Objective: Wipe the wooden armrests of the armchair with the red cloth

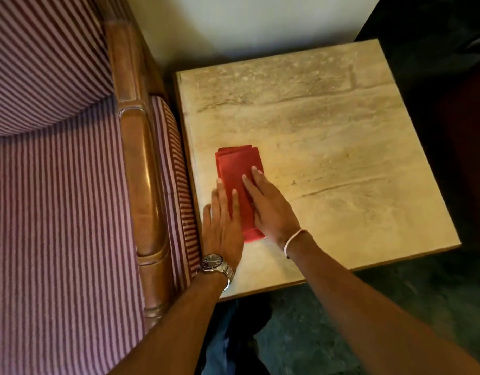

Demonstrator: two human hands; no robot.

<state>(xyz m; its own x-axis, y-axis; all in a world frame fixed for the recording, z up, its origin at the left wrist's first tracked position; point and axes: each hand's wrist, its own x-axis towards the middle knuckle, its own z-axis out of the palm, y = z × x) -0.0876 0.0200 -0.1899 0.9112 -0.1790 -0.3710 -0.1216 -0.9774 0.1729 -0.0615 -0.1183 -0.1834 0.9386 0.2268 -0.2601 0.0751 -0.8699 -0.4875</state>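
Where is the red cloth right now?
In the head view the red cloth lies folded on the stone-topped side table, near its left edge beside the armchair's wooden armrest, with both hands resting flat on it.

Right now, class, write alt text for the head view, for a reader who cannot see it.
Both hands, left hand and right hand, lie flat on a folded red cloth on a pale stone side table. The striped armchair's wooden armrest runs alongside, left of the table.

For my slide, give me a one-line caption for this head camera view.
Both hands, left hand and right hand, press flat on the folded red cloth on the stone-topped side table beside the wooden armrest.
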